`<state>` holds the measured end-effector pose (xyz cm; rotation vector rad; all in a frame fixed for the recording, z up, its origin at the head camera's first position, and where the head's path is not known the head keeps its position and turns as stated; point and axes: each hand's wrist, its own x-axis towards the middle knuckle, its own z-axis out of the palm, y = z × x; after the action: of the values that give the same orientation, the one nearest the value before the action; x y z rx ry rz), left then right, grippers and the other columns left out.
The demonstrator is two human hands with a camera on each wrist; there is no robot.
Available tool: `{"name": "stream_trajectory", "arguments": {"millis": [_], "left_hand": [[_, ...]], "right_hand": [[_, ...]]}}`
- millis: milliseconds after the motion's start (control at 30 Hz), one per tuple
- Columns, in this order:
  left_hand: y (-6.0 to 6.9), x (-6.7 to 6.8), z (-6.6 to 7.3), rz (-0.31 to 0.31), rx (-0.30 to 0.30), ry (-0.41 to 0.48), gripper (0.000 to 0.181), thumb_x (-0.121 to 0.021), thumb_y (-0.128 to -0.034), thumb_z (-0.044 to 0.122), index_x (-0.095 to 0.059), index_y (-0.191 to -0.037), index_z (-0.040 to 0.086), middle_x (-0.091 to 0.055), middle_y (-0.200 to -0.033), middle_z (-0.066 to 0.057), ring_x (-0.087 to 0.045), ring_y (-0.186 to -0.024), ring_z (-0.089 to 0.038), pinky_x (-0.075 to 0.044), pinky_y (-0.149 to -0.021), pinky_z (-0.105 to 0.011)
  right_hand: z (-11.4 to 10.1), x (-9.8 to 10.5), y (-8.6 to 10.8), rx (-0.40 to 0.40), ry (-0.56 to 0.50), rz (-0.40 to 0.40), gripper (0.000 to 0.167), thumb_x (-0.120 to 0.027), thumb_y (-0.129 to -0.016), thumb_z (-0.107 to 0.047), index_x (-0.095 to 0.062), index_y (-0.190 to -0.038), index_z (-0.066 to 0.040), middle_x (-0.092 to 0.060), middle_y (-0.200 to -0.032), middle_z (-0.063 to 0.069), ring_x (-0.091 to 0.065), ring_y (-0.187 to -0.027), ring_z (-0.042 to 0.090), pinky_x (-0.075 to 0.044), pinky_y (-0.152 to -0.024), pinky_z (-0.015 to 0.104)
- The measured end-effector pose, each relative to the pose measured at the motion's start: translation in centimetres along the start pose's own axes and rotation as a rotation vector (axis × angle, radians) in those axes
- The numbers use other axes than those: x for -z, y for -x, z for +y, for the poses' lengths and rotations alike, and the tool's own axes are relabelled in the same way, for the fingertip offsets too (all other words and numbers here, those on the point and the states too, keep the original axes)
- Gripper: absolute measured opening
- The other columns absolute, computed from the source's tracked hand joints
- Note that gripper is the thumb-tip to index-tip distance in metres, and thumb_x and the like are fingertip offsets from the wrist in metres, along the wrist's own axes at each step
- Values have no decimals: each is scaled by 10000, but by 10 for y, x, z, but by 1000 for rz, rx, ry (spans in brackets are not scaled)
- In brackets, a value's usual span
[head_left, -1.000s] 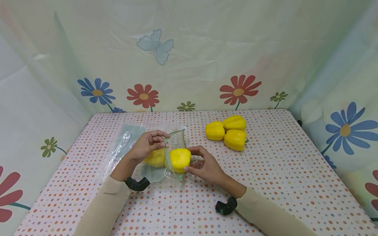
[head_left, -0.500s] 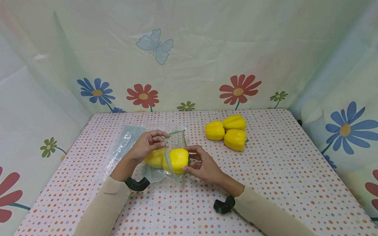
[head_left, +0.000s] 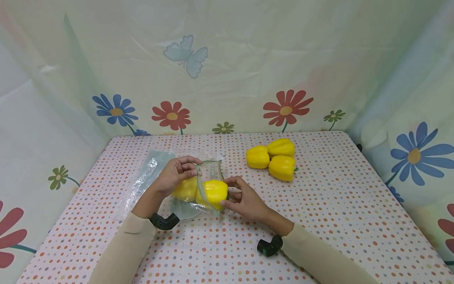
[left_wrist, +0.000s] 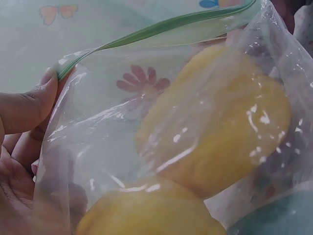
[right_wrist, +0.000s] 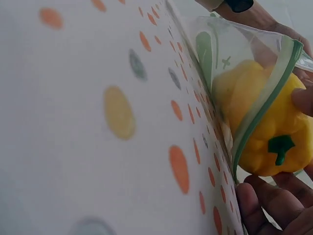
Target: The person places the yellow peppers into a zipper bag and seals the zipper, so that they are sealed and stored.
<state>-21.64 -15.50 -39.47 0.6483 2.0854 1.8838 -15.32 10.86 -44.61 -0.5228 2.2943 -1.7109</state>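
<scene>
One yellow, lobed, glossy bell pepper (head_left: 214,193) sits in the mouth of a clear plastic zip bag (head_left: 211,169) with a green closure strip (right_wrist: 266,98). The strip crosses the pepper's side: the portion behind it is inside the bag and looks hazy through the film, while the stem end projects outside in bright, saturated yellow. The short dark green stem (right_wrist: 280,148) faces the right hand (head_left: 246,199). The skin is smooth, with shallow rounded furrows; no marks can be made out at this scale. The right hand grips this pepper at its outer end, thumb and fingers on opposite sides. The left hand (head_left: 175,175) pinches the edge of the bag by its opening between thumb and fingers. A second yellow bell pepper (head_left: 185,190) lies deeper in the bag, touching the first, its colour dulled by creased, reflective plastic. Beyond the right hand, three loose yellow bell peppers (head_left: 281,167) stand clustered on a white tablecloth printed with coloured dots (head_left: 319,217).
</scene>
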Motion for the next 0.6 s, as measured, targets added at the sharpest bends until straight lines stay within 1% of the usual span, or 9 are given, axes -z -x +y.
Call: {"name": "stream_trajectory", "arguments": {"millis": [167, 367, 467, 600], "left_hand": [[0, 2, 1, 24, 23, -30, 336, -664, -931, 83, -602, -1220, -78, -705, -733, 84, -503, -703, -87, -409, -636, -181], [0, 5, 0, 30, 44, -63, 328, -658, -937, 87, -610, -1216, -77, -730, -774, 132, -512, -698, -74, -403, -617, -176], [0, 6, 1, 26, 43, -80, 327, -661, -936, 101, -617, -1213, -68, -735, -786, 134, -506, -692, -83, -403, -619, -179], [-1, 6, 2, 13, 43, -97, 325, -667, -934, 120, -625, -1209, -50, -734, -790, 120, -533, -712, -124, -438, -644, -176]], "right_hand": [[4, -1, -2, -4, 8, 0, 657, -762, -872, -244, -366, -1376, -99, -434, -1474, 132, -552, -1297, 327, -542, -896, 241], [-1, -3, -2, -16, 21, 10, 655, -767, -866, -235, -373, -1370, -96, -424, -1477, 125, -549, -1297, 336, -541, -905, 258], [-5, -6, -2, -18, 49, 26, 654, -763, -869, -247, -379, -1377, -99, -435, -1459, 121, -563, -1279, 340, -543, -910, 277], [-9, -10, -2, -18, 90, 69, 641, -759, -874, -242, -389, -1377, -99, -462, -1425, 112, -594, -1240, 332, -543, -925, 312]]}}
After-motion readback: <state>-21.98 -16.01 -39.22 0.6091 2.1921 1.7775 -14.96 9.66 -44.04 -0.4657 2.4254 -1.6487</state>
